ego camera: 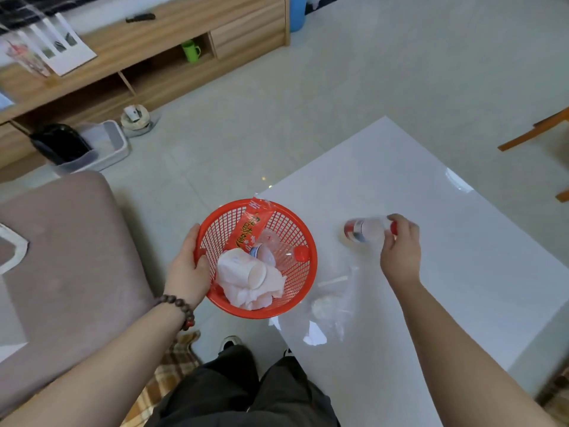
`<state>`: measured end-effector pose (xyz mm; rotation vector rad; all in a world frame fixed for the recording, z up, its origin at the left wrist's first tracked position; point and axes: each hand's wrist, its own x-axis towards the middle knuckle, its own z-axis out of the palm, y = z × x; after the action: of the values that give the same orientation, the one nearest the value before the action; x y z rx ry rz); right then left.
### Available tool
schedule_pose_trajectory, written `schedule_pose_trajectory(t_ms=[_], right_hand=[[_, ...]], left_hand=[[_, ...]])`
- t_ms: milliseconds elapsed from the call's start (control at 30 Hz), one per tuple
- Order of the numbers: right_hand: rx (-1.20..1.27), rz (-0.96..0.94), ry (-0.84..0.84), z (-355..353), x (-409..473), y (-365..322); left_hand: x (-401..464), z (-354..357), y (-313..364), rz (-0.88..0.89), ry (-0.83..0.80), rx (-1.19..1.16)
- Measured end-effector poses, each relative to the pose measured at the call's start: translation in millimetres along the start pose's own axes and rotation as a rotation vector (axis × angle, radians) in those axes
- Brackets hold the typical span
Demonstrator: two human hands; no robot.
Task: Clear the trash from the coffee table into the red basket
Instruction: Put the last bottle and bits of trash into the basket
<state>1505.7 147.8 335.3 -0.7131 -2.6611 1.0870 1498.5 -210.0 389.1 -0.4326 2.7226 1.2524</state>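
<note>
Red basket (303,272) gripped by left hand (187,266); right hand (400,245) pinches plastic bottle (366,231) by its cap, centre-right — could slip.

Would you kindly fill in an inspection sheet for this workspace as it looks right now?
Surface: glossy white coffee table, clear plastic wrapper lying near its left edge.
Job's things: red basket holds tissue, a paper cup, a crushed bottle and a red packet; plastic bottle blurred, at the table.
Clutter: green mug in the wooden shelf unit.
Grippers: left hand grips the basket rim; right hand fingers closed on the bottle's cap end.
Cables: nothing seen.
Surroundings: tiled floor, sofa at left.
</note>
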Motion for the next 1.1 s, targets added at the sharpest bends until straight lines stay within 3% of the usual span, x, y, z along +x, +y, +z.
schedule_pose_trajectory(t_ms=[133,267,467,633,800,967,1100], right_hand=[[0.325,-0.105,0.269,-26.8,-32.0,-68.7],[0.55,-0.152,0.238,-31.0,-70.0,-126.0],[0.385,-0.291,-0.011,4.6,-103.8,-146.4],[0.18,-0.308,-0.033,23.5,-111.7,-141.5],[0.054,-0.304,-0.216,35.4,-109.8,-129.5],[0.194,-0.135,-0.159,42.6,-108.9,-89.0],[-0.027,0.109,-0.153,57.2,-115.2,-8.9]], left_hand=[[14.9,-2.5,2.1,-0.012,-0.008,0.013],[23.5,-0.6,9.6,-0.012,-0.041,-0.046],[25.1,0.7,22.7,0.002,-0.055,-0.12],[24.1,-3.0,29.8,-0.048,-0.093,-0.266],[24.1,-3.2,22.2,-0.121,0.026,-0.239],[26.7,-10.0,6.0,-0.136,0.125,-0.162],[28.3,-16.7,-13.1,-0.137,0.164,-0.063]])
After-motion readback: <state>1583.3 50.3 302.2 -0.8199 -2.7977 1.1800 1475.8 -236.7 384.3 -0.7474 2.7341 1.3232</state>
